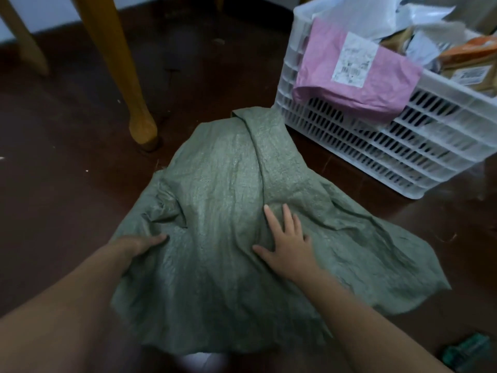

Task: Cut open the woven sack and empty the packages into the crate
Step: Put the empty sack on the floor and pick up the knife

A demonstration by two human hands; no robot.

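A green woven sack point(228, 184) lies limp and crumpled on the dark floor in front of me. My left hand point(142, 244) grips the sack's left edge, fingers curled into the fabric. My right hand point(289, 238) rests flat on the sack's middle with its fingers spread. A white slatted plastic crate point(403, 146) stands at the upper right, heaped with packages. A pink mailer bag point(355, 74) with a white label hangs over the crate's near rim, and behind it lie grey, white and orange parcels point(468, 57).
A wooden furniture leg point(121, 74) stands on the floor just left of the sack's far end, with another leg point(24, 41) at the far left. A small green object point(465, 351) lies at the bottom right. Something white point(201, 360) shows beneath the sack's near edge.
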